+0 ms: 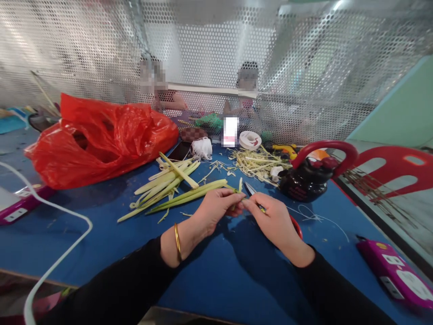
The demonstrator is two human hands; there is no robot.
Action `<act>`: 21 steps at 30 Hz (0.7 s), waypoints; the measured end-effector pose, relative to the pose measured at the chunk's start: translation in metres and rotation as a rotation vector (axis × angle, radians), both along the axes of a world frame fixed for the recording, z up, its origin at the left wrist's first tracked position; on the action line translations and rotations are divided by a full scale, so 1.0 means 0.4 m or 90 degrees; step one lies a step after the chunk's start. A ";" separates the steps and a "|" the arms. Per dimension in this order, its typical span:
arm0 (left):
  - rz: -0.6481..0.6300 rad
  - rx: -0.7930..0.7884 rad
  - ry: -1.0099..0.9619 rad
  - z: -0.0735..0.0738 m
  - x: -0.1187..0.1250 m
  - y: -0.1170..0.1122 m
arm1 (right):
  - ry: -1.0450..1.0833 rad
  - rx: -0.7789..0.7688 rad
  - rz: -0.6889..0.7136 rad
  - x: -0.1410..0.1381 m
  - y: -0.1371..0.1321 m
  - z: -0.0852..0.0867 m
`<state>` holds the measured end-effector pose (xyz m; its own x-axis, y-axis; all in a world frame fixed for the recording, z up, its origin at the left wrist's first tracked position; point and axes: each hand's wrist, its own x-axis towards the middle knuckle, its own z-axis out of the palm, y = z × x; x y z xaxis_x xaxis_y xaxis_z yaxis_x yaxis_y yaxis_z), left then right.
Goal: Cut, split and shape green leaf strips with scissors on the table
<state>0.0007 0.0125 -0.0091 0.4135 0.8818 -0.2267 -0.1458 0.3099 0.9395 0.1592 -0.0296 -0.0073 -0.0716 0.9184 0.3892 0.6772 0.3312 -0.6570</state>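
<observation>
My left hand point(216, 210) pinches a thin green leaf strip point(238, 188) at its fingertips, just above the blue table point(118, 234). My right hand point(275, 221) grips red-handled scissors point(252, 189), whose blades point up and left and touch the strip. The red handle shows behind my right wrist. A bundle of long pale green leaf strips point(176, 187) lies on the table just beyond my left hand. Both sleeves are black, and a gold bangle sits on my left wrist.
A red plastic bag point(98, 137) lies at the back left. Leaf trimmings point(255, 162), a white thread spool point(202, 148), a tape roll point(249, 140), a dark pot with a red handle point(309, 178), pink devices point(395, 273) and a white cable point(64, 253) surround me. Two people sit behind the perforated screen.
</observation>
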 end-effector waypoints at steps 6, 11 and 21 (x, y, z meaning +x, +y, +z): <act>0.056 -0.041 -0.043 0.004 0.007 -0.006 | 0.109 -0.021 -0.026 -0.001 0.002 -0.021; 0.092 0.001 -0.090 0.003 0.008 -0.008 | 0.269 -0.195 -0.031 -0.017 0.000 -0.028; 0.032 0.034 -0.119 -0.005 0.023 -0.024 | 0.437 -0.223 0.014 -0.072 -0.021 -0.036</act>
